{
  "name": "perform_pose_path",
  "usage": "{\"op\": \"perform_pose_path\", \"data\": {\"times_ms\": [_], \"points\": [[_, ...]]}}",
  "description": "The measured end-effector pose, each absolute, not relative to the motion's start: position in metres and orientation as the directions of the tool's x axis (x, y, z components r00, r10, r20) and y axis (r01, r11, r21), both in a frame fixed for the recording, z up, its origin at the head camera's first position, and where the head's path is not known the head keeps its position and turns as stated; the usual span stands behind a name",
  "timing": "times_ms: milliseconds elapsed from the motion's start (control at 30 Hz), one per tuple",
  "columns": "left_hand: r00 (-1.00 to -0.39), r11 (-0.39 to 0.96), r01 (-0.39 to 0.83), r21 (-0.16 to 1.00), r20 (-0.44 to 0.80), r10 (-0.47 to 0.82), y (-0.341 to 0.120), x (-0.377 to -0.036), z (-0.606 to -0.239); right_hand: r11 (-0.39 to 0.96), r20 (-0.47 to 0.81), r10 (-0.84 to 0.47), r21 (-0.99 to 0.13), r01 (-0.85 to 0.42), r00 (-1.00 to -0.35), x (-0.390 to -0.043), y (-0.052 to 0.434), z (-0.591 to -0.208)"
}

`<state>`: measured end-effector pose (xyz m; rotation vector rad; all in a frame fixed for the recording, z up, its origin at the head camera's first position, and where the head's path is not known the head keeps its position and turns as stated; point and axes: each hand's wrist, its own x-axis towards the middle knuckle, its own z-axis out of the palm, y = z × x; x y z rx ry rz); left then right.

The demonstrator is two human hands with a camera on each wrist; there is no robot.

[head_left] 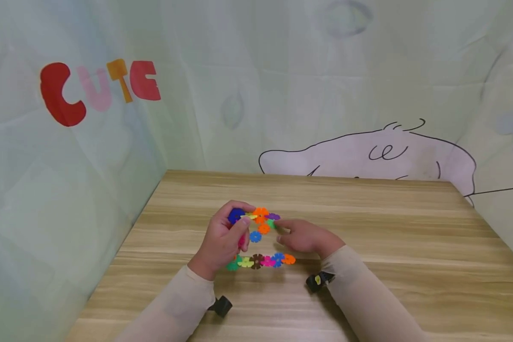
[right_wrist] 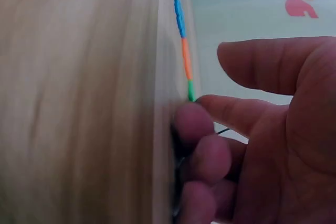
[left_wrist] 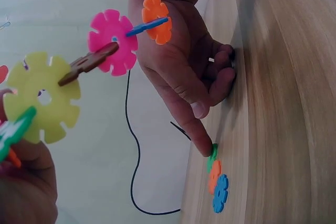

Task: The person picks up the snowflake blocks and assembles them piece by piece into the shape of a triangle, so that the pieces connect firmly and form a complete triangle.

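Observation:
My left hand grips a bent chain of flower-shaped plastic discs. Its upper arm runs from a dark blue disc through yellow and orange to a purple disc. The lower arm includes a brown disc and ends in an orange disc; part of the chain is hidden by the hand. On the table, a green disc, an orange disc and a blue disc lie in a row. My right hand touches the green one with its extended index fingertip, thumb apart, holding nothing.
The wooden table lies under both hands. Behind it hangs a pale cloth backdrop with coloured letters and a drawn figure. Small black cameras sit at both wrists.

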<state>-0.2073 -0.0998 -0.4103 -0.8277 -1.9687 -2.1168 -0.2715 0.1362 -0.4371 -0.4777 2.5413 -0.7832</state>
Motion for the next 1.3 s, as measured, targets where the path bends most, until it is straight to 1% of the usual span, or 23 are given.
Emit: {"op": "perform_pose_path", "data": {"times_ms": [100,200,333,500,667,833,900,933,1000,1067,1133,1200,1300], "points": [[-0.844,-0.134,0.447,0.884,0.467,0.263,-0.100,-0.207,-0.410,0.792,-0.300,-0.424,-0.581,-0.189,-0.855,-0.269,0.136,-0.436],[-0.853,-0.131,0.432,0.892,0.452,0.261,-0.100,-0.207,-0.409,0.807,-0.277,-0.386,-0.563,-0.177,-0.880,-0.268,0.138,-0.433],[-0.867,-0.125,0.406,0.905,0.425,0.261,-0.099,-0.205,-0.408,0.803,-0.234,-0.357,-0.572,-0.169,-0.904,-0.268,0.140,-0.429],[-0.871,-0.120,0.401,0.908,0.419,0.257,-0.100,-0.205,-0.408,0.806,-0.246,-0.366,-0.566,-0.173,-0.898,-0.266,0.140,-0.430],[-0.881,-0.104,0.390,0.915,0.403,0.247,-0.100,-0.205,-0.408,0.814,-0.241,-0.390,-0.542,-0.211,-0.889,-0.262,0.140,-0.431],[-0.867,-0.112,0.419,0.901,0.434,0.244,-0.100,-0.206,-0.408,0.819,-0.249,-0.401,-0.528,-0.223,-0.881,-0.260,0.140,-0.429],[-0.865,-0.115,0.425,0.898,0.440,0.241,-0.100,-0.205,-0.408,0.805,-0.240,-0.411,-0.549,-0.226,-0.880,-0.259,0.141,-0.427],[-0.866,-0.112,0.424,0.899,0.438,0.239,-0.101,-0.205,-0.408,0.784,-0.228,-0.421,-0.578,-0.226,-0.878,-0.260,0.141,-0.425],[-0.873,-0.109,0.416,0.903,0.430,0.231,-0.100,-0.205,-0.407,0.705,-0.179,-0.444,-0.674,-0.219,-0.878,-0.261,0.143,-0.420],[-0.875,-0.098,0.420,0.902,0.431,0.221,-0.101,-0.205,-0.407,0.577,-0.094,-0.465,-0.786,-0.221,-0.880,-0.262,0.146,-0.411],[-0.873,-0.087,0.430,0.898,0.439,0.211,-0.101,-0.206,-0.407,0.425,0.006,-0.468,-0.875,-0.231,-0.884,-0.261,0.148,-0.402],[-0.870,-0.088,0.442,0.893,0.451,0.202,-0.101,-0.207,-0.407,0.296,0.109,-0.460,-0.917,-0.268,-0.881,-0.259,0.149,-0.394],[-0.867,-0.091,0.451,0.888,0.460,0.192,-0.102,-0.207,-0.407,0.188,0.215,-0.440,-0.927,-0.323,-0.872,-0.254,0.150,-0.386]]}}
